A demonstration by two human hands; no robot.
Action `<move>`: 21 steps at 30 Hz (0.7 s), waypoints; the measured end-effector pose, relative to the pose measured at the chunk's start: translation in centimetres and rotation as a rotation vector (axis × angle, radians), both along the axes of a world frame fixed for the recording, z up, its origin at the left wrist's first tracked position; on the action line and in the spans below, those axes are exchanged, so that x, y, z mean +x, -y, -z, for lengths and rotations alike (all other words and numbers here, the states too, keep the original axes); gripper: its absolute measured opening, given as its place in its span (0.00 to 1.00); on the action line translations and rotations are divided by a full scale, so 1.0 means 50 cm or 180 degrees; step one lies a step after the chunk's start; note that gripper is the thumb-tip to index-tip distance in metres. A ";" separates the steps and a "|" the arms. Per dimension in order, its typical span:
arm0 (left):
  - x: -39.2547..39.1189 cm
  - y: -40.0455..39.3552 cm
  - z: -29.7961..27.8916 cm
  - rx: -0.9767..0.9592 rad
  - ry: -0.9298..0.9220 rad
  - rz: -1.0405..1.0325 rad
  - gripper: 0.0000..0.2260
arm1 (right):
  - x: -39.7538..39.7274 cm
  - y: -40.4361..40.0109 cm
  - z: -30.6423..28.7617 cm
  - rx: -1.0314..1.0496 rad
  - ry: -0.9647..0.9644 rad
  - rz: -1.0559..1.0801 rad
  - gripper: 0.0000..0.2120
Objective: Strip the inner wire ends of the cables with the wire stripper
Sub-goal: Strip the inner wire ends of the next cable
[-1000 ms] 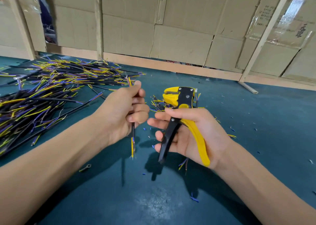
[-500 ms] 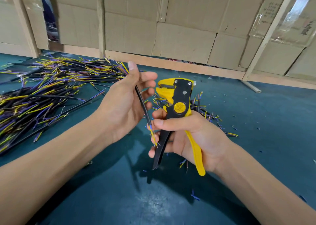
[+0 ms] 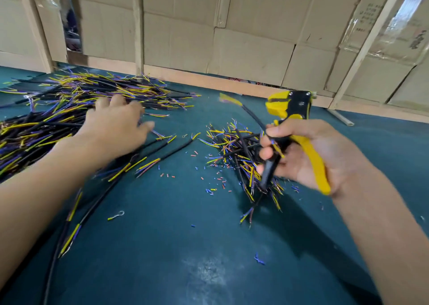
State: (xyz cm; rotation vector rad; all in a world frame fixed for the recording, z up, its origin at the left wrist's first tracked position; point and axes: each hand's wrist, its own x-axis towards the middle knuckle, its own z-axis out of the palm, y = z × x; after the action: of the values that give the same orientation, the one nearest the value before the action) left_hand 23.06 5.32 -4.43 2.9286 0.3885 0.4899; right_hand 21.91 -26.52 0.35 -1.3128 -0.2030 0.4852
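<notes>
Cardboard panels (image 3: 243, 49) on pale wooden framing wall off the far edge of a dark teal work surface (image 3: 185, 246). A large heap of black cables (image 3: 58, 109) with yellow and purple inner wires sprawls at left, the left hand (image 3: 116, 128) spread flat over it, fingers loosely extended, blurred. A smaller pile (image 3: 234, 151) lies centre-right. The right hand (image 3: 308, 156) grips the yellow-and-black wire stripper (image 3: 290, 109) above that pile, pinching one black cable (image 3: 253, 116) against it. Snipped insulation bits (image 3: 216, 184) dot the surface.
</notes>
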 end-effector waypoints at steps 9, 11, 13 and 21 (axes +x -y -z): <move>0.009 0.003 0.009 0.0281 -0.0439 -0.0264 0.25 | 0.030 0.011 0.029 -0.0625 -0.0437 0.0609 0.09; 0.004 0.006 0.009 0.0170 -0.0521 -0.0177 0.23 | 0.034 0.012 0.029 -0.0611 -0.0356 0.0759 0.07; -0.002 0.010 0.004 0.0007 -0.0493 -0.0079 0.23 | 0.037 0.015 0.030 -0.0533 -0.0236 0.0903 0.07; -0.015 0.027 -0.011 -0.0081 -0.0721 0.0477 0.12 | 0.038 0.040 0.024 -0.1287 -0.0303 0.0983 0.06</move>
State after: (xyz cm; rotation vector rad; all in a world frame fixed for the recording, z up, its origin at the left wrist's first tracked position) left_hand 22.30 3.95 -3.88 2.9666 0.1963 0.1329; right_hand 23.83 -28.52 -0.85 -1.6763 0.1868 0.3323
